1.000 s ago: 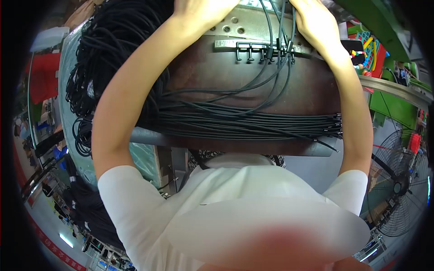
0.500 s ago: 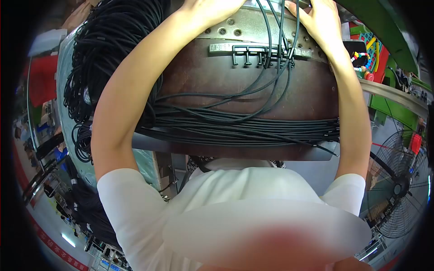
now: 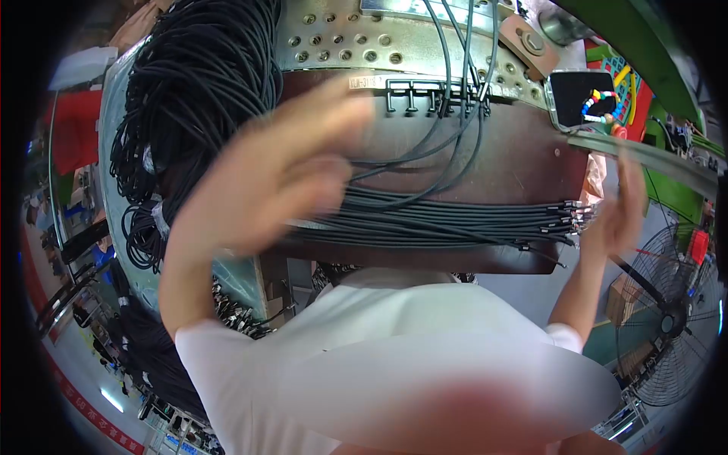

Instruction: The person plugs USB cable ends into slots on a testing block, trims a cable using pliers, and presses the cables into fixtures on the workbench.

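The black cable row (image 3: 447,220) is laid left-to-right along the near tabletop (image 3: 523,163), tipped ends (image 3: 574,218) nearest the right hand (image 3: 623,203) (blurred; finger spread cannot be told), its left part overlapped in view by the left hand (image 3: 277,178), thumb and fingers apart, apparently empty.

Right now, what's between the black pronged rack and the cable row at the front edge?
Brown tabletop, crossed by a few curved black cables, in the head view.

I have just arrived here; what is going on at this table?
A person works among black cables laid across a brown table. The left hand, blurred, appears over them, apparently empty; the right hand is near their right ends. A few other cables run up past a black toothed piece.
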A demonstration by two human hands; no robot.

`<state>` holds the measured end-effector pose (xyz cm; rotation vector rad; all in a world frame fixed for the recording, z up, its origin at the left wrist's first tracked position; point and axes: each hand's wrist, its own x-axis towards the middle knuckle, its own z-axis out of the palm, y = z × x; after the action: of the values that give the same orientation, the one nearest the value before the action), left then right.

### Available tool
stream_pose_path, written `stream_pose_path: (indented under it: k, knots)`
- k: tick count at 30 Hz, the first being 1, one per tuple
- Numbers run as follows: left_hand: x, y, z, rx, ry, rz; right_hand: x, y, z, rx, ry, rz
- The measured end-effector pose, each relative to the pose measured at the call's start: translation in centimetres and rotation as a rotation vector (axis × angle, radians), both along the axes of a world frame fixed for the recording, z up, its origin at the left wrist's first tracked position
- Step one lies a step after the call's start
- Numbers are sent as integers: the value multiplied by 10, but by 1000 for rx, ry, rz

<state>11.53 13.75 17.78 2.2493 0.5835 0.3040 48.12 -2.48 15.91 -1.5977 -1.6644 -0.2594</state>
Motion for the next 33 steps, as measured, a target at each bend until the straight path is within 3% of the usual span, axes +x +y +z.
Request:
stream_pose_path:
  k: [1,2,3,4,5,6,7,8,10,11,12,13,17,20,22,26,33]
  knots:
    - [-28,-24,9,-439,15,-332,27,-55,-24,108,31,-106]
    - [-45,-50,7,-706,280,-441,35,-85,-42,304,363,-184]
    - [-63,-91,-20,-731,365,-337,52,-125,-64,185,488,-510]
    - [-73,-123,-46,-630,531,-138,53,-160,-89,-126,400,-755]
    - [-60,-129,-59,-509,796,-14,28,-174,-107,-277,489,-759]
    - [-73,-137,-83,-318,765,175,5,-187,-124,-419,559,-541]
    - [-97,-145,-114,-124,731,366,-6,-208,-147,-640,442,-455]
    - [-121,-147,-147,-193,629,504,-18,-229,-170,-833,311,-343]
    - [-115,-144,-153,-60,751,450,-21,-231,-199,-1045,664,-355]
    - [-117,-144,-164,124,601,487,-24,-227,-211,-1104,779,-363]
    - [-114,-143,-166,300,448,529,-27,-222,-216,-871,643,-317]
    - [-118,-144,-162,117,699,437,-27,-219,-217,-650,508,-261]
    - [-111,-139,-165,170,560,519,-24,-213,-214,-701,377,-247]
    - [-107,-139,-163,-17,591,547,-31,-196,-200,-641,337,-258]
    - [-113,-141,-172,198,617,455,-30,-193,-204,-594,338,-277]
    - [-107,-137,-165,108,603,541,-39,-175,-191,-474,335,-262]
    - [-109,-134,-171,221,607,449,-37,-179,-201,-436,283,-269]
